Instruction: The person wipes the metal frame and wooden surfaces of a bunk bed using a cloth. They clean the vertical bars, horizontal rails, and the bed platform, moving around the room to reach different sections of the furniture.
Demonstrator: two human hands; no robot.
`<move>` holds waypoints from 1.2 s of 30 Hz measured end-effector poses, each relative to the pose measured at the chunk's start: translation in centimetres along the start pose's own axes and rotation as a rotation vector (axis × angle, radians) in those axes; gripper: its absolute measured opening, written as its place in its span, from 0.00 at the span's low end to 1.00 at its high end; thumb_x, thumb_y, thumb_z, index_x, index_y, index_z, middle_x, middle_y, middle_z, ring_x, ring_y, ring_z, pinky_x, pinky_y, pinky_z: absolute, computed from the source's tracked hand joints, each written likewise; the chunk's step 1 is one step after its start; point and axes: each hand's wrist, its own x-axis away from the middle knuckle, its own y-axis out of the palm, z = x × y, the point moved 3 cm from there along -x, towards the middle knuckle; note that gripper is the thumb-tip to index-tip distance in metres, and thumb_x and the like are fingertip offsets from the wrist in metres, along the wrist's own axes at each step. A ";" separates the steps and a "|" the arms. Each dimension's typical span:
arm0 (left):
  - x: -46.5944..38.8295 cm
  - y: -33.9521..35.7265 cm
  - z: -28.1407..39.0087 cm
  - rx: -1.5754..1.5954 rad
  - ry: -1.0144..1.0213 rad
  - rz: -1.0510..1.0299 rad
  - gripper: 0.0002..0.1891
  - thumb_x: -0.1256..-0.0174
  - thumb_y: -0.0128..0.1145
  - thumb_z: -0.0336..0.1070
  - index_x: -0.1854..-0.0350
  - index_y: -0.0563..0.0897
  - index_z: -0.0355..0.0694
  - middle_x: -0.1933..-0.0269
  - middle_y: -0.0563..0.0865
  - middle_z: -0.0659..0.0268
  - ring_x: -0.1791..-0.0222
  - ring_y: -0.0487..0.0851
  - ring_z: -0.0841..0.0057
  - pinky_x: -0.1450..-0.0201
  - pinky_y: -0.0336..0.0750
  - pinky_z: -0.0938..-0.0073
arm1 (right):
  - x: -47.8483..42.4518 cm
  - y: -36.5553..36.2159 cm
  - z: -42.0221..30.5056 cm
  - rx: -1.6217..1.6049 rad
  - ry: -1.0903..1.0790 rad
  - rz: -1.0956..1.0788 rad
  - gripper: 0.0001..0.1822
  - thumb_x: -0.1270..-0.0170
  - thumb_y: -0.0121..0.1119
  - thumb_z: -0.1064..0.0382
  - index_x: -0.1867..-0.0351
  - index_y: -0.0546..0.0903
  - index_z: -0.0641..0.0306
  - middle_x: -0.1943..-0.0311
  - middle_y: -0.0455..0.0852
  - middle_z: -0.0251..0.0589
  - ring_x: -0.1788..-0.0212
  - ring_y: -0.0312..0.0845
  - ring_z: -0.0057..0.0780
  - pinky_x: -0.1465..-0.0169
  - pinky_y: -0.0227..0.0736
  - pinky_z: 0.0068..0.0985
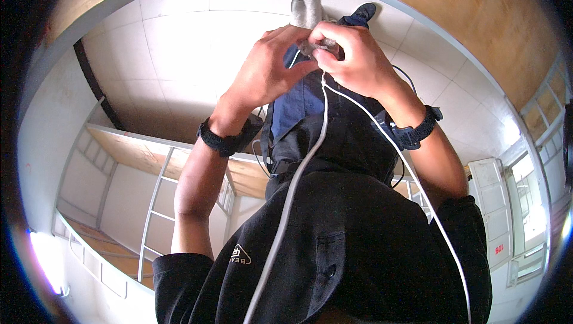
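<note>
My left hand (268, 66) and my right hand (358, 57) meet in front of me, above my legs. Between their fingers is a small grey-brown fuzzy piece (324, 45), mostly covered by the hands. The right thumb and forefinger pinch it. My left fingers reach it from the other side, though their tips are partly hidden. A white cord (309, 158) hangs just below the right thumb and splits into two strands that run down over my black shirt. A thin white strand (294, 59) shows inside the curve of my left hand.
Below the hands are a pale grey fluffy thing (306, 8) and a dark shoe (365, 12) on the tiled floor (179, 46). Metal-framed bunk beds with wooden boards (138, 149) stand to the left. A curved metal rail (429, 24) crosses the far side. Black straps (224, 140) circle both wrists.
</note>
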 end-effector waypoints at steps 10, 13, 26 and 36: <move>0.2 0.6 0.6 0.223 -0.171 0.094 0.10 0.40 0.65 0.28 0.57 0.84 0.34 0.68 0.87 0.62 0.68 0.81 0.82 0.61 0.76 0.77 | 1.2 -0.6 0.9 -0.113 0.037 0.023 0.08 0.37 0.59 0.66 0.59 0.79 0.67 0.67 0.83 0.33 0.66 0.76 0.17 0.60 0.73 0.20; 0.3 1.2 0.3 0.307 -0.175 0.089 0.09 0.38 0.63 0.28 0.57 0.84 0.34 0.69 0.87 0.63 0.67 0.81 0.82 0.61 0.76 0.78 | 1.8 -1.0 1.9 -0.206 0.059 0.044 0.11 0.33 0.54 0.65 0.53 0.78 0.66 0.63 0.83 0.36 0.63 0.78 0.19 0.58 0.73 0.21; -0.6 2.6 1.9 0.466 -0.119 -0.036 0.08 0.33 0.61 0.31 0.55 0.84 0.35 0.65 0.85 0.69 0.63 0.77 0.85 0.58 0.73 0.80 | 3.5 -1.9 0.8 0.161 0.144 0.036 0.36 0.39 0.50 0.74 0.28 0.59 0.50 0.66 0.84 0.53 0.65 0.84 0.47 0.59 0.77 0.39; -0.7 2.6 1.5 0.654 -0.194 -0.029 0.08 0.31 0.58 0.28 0.53 0.84 0.35 0.62 0.86 0.69 0.59 0.80 0.85 0.53 0.76 0.80 | 3.9 -2.5 2.6 -0.064 0.138 0.103 0.14 0.36 0.52 0.77 0.50 0.72 0.64 0.65 0.81 0.37 0.63 0.78 0.19 0.57 0.73 0.22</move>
